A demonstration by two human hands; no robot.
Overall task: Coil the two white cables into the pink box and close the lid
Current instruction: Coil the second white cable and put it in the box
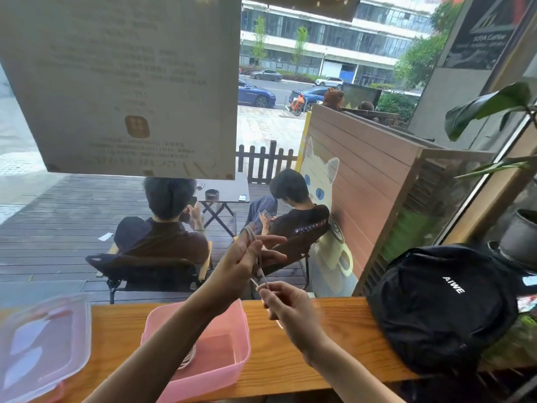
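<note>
The pink box [232, 362] stands open on the wooden counter, low in the middle. One white cable [187, 359] lies coiled inside it, partly hidden by my left forearm. Above the box, my left hand [247, 254] is raised with a second white cable [260, 267] looped around its fingers. My right hand [286, 301] pinches the free end of that cable just below and to the right. The clear lid [43, 347] lies flat on the counter left of the box.
A black backpack [441, 306] sits on the counter [319, 344] at the right. Behind the counter is a window with a paper notice [125, 82]; two people sit outside. A potted plant [520, 234] stands at the far right.
</note>
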